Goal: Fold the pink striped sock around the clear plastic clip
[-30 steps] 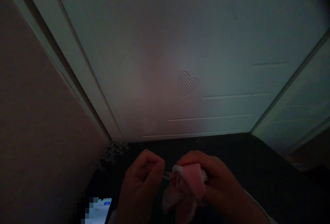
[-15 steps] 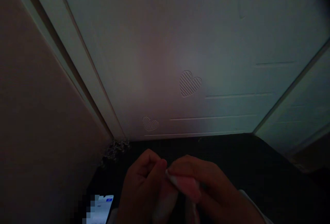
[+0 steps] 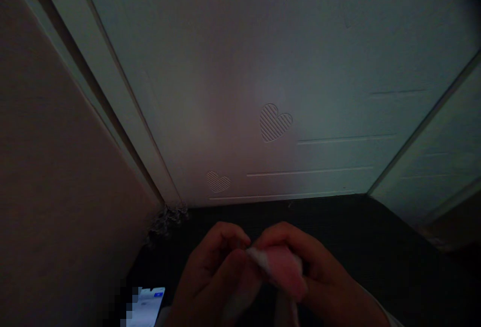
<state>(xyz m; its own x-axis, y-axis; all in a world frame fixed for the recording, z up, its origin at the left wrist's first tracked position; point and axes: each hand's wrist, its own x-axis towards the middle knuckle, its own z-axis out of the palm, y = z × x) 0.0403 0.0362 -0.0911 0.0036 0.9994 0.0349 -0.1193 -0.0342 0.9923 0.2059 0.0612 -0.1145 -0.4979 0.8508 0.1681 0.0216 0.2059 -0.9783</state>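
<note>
Low in the dim head view, my left hand (image 3: 214,272) and my right hand (image 3: 313,272) meet around a soft pink and white cloth (image 3: 281,269). Its exact kind does not show. Fingers and thumb of my left hand pinch the cloth's edge near the middle. My right hand is closed on the pink part, which bulges out toward the left hand. Pale folds of the cloth hang down between both palms to the bottom of the picture. Several fingertips are lost in shadow.
A phone with a lit screen (image 3: 148,307) lies at the lower left, partly pixelated. Ahead stands a white panel (image 3: 233,91) with grooved hearts and lines. The dark floor (image 3: 338,231) meets it. Grey frilly material (image 3: 169,216) sits in the left corner beside a wall (image 3: 56,166).
More of the pink part shows between my hands now, and it has shifted slightly right. My left fingers have curled over toward the right hand, at the cloth's edge.
</note>
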